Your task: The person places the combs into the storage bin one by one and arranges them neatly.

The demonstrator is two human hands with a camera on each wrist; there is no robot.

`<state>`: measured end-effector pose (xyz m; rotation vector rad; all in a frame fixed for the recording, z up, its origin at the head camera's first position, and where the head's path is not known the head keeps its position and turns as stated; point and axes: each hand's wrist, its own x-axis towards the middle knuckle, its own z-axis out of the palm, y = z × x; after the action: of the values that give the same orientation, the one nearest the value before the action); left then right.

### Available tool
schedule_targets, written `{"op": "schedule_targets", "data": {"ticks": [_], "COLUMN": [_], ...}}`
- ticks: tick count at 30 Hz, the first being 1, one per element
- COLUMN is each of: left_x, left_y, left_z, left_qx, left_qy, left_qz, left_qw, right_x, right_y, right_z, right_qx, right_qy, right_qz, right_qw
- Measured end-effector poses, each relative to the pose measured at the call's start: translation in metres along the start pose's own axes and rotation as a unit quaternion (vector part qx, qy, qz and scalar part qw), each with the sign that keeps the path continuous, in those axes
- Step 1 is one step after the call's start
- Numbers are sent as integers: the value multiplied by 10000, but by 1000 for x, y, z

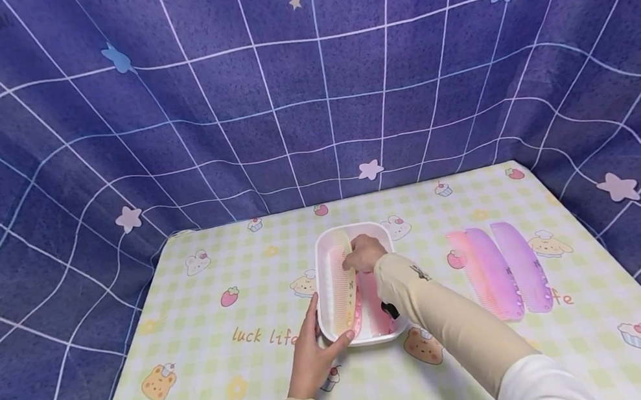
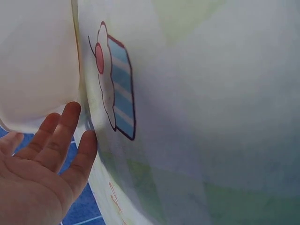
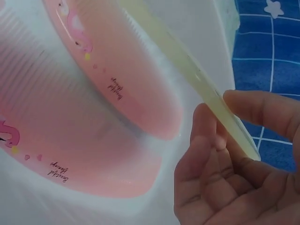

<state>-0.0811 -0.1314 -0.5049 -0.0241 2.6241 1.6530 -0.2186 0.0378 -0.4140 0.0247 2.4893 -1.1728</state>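
Observation:
A white plastic box (image 1: 321, 252) sits on the table with pink combs (image 3: 126, 79) lying in it. Over its left part my right hand (image 1: 366, 252) pinches the end of a pale yellow comb (image 3: 187, 70) between thumb and fingers. That comb stands on edge in the right wrist view, beside the pink ones. My left hand (image 1: 312, 357) touches the box's near left corner. Its thumb lies at the front rim, and its nearly straight fingers (image 2: 70, 117) rest along the outer wall. My right hand and sleeve cover part of the box's right side.
Right of the box, pink-to-purple combs (image 1: 495, 273) lie overlapping, with a purple comb (image 1: 522, 263) beside them. A checked tablecloth (image 1: 205, 329) with cartoon prints covers the table. Behind it hangs a blue curtain (image 1: 219, 126) with white grid lines and stars.

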Motion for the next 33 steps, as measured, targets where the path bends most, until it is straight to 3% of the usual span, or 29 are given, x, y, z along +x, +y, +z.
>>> {"op": "schedule_targets", "data": {"ticks": [12, 22, 33], "left_x": [-1, -2, 1], "left_y": [-1, 0, 0], "left_z": [3, 4, 3], "left_qx": [48, 163, 75], "left_qy": [47, 70, 52], "left_qz": [-51, -93, -69], "left_qw": [10000, 9998, 9999], "right_x": [16, 15, -4], "right_y": [14, 19, 10], "right_z": [7, 7, -12], "right_qx": [-938, -772, -253], "right_qy": [238, -49, 263], "right_qz": [-123, -230, -1129], "right_qw": [9952, 9967, 9929]}}
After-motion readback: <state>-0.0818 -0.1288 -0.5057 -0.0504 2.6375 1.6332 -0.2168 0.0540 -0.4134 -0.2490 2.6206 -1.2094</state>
